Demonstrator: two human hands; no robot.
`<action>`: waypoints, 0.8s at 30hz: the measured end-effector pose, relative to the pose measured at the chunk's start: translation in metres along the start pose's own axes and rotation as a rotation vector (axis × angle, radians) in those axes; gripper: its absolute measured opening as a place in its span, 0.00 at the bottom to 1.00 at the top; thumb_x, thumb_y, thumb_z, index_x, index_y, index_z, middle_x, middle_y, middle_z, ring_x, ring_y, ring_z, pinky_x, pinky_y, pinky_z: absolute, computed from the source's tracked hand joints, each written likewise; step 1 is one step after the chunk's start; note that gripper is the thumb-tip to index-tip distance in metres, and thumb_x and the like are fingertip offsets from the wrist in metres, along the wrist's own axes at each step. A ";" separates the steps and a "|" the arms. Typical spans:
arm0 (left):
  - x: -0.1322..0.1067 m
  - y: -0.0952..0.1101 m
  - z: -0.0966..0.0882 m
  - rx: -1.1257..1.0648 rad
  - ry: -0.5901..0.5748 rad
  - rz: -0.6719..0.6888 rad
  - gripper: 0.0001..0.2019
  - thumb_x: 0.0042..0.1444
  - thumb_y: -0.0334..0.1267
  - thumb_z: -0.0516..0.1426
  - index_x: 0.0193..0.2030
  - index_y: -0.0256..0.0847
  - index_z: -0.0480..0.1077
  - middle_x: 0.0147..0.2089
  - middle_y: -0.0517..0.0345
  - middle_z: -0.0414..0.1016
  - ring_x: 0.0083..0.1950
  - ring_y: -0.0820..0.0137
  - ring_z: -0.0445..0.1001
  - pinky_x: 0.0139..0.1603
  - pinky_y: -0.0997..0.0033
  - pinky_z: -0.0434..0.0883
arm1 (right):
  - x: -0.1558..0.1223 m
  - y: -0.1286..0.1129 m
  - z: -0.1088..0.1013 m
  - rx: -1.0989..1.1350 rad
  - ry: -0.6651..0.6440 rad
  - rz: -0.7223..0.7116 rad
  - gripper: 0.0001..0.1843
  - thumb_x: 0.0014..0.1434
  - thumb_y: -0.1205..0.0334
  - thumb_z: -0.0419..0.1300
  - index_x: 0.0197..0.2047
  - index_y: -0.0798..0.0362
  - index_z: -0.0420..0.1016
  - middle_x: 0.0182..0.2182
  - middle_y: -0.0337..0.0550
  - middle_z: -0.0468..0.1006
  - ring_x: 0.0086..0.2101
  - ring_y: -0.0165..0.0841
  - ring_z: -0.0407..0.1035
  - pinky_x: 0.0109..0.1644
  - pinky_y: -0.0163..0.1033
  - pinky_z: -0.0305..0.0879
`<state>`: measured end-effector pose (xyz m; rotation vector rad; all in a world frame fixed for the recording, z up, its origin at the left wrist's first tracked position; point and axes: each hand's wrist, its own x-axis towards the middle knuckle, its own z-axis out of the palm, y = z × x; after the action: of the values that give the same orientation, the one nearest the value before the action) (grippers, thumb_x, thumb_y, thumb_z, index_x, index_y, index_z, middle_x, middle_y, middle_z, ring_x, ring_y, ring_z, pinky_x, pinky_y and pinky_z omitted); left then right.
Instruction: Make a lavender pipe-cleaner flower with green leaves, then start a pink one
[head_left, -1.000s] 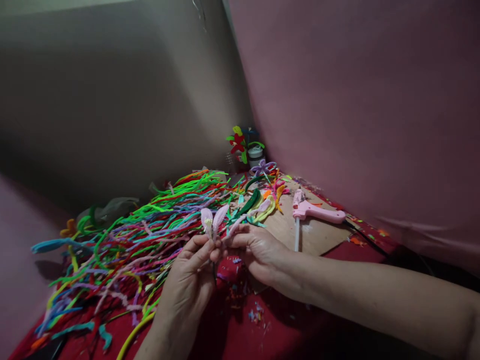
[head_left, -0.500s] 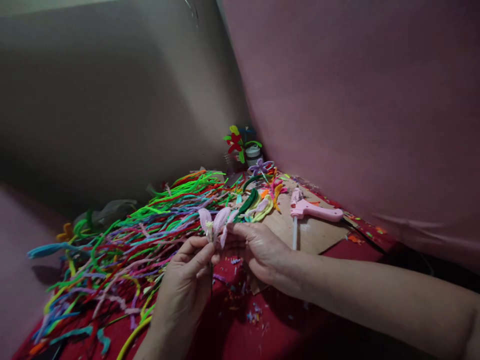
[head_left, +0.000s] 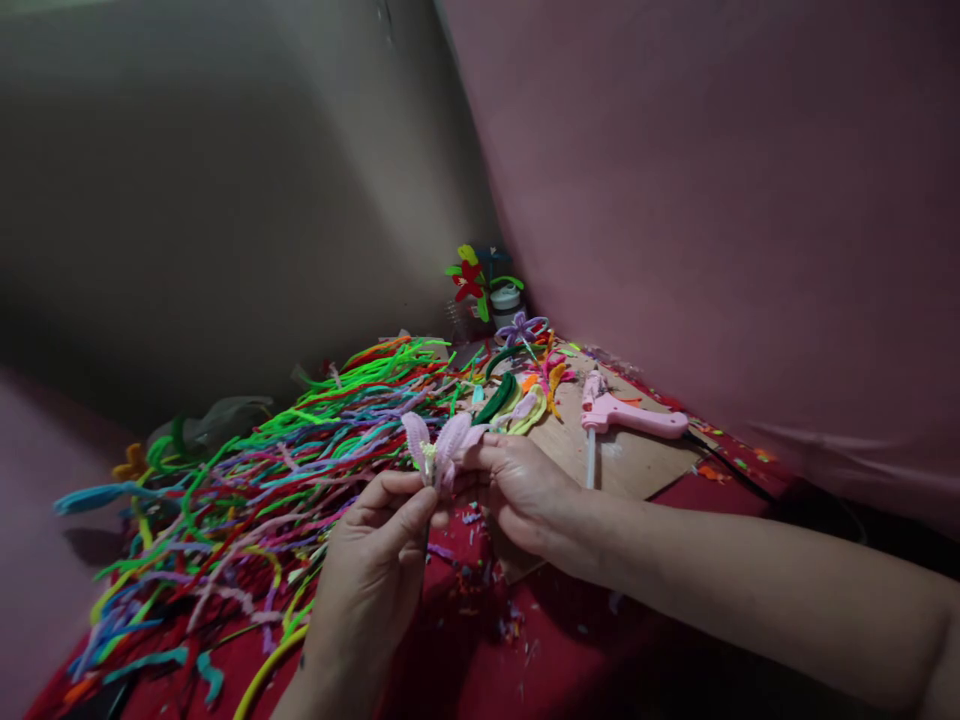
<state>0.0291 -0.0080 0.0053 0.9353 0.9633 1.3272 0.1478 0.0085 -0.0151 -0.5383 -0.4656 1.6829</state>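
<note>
A pale lilac pipe-cleaner flower (head_left: 452, 437) with a small yellowish centre (head_left: 429, 457) is held up between my hands. My left hand (head_left: 379, 545) pinches its base between thumb and index finger, and a thin dark stem runs down below. On the right side, my right hand (head_left: 525, 490) closes its thumb and fingers on a lilac petal of the same flower. The tips of the right fingers are partly hidden behind the flower. Loose pipe cleaners (head_left: 300, 480) in many colours lie heaped just left of and behind my hands.
A pink glue gun (head_left: 637, 417) with a clear glue stick rests on a brown board (head_left: 637, 470). Petal pieces (head_left: 523, 405) and a purple flower (head_left: 519, 328) lie behind my hands. A white-lidded jar (head_left: 508, 303) and a red flower (head_left: 468, 280) stand in the corner. Scraps dot the red cloth (head_left: 547, 640).
The flower and my left hand have shifted slightly right. The petal at my right fingers now sits closer against the others and points out to the right.
</note>
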 end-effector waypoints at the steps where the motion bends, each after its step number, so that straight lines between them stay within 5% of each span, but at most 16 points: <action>1: 0.001 0.000 -0.001 -0.015 0.003 0.006 0.12 0.29 0.27 0.69 0.24 0.36 0.73 0.23 0.61 0.74 0.21 0.79 0.69 0.23 0.85 0.68 | 0.000 -0.001 -0.001 0.017 -0.019 0.005 0.03 0.39 0.73 0.59 0.20 0.57 0.70 0.18 0.39 0.74 0.22 0.29 0.66 0.29 0.34 0.62; 10: 0.012 -0.002 -0.007 -0.131 0.017 -0.017 0.14 0.28 0.27 0.70 0.23 0.34 0.71 0.24 0.59 0.74 0.21 0.81 0.68 0.23 0.87 0.68 | -0.004 -0.010 -0.002 0.146 -0.058 0.188 0.12 0.45 0.76 0.50 0.21 0.58 0.73 0.18 0.43 0.76 0.24 0.30 0.69 0.40 0.38 0.65; 19: 0.010 0.000 -0.007 -0.135 -0.033 0.001 0.12 0.30 0.26 0.68 0.23 0.35 0.72 0.24 0.58 0.74 0.22 0.81 0.69 0.23 0.87 0.68 | 0.000 -0.011 -0.006 0.155 -0.031 0.101 0.07 0.49 0.71 0.55 0.25 0.57 0.74 0.20 0.41 0.76 0.23 0.30 0.70 0.42 0.40 0.65; 24: 0.014 -0.001 -0.010 -0.154 -0.040 -0.001 0.12 0.30 0.26 0.68 0.24 0.35 0.72 0.25 0.58 0.75 0.23 0.80 0.69 0.24 0.87 0.68 | -0.001 -0.009 -0.004 0.115 -0.126 0.073 0.06 0.51 0.69 0.56 0.28 0.58 0.75 0.20 0.41 0.76 0.25 0.30 0.71 0.41 0.38 0.65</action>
<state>0.0200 0.0055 0.0002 0.8400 0.8193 1.3566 0.1575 0.0088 -0.0135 -0.3709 -0.4413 1.8090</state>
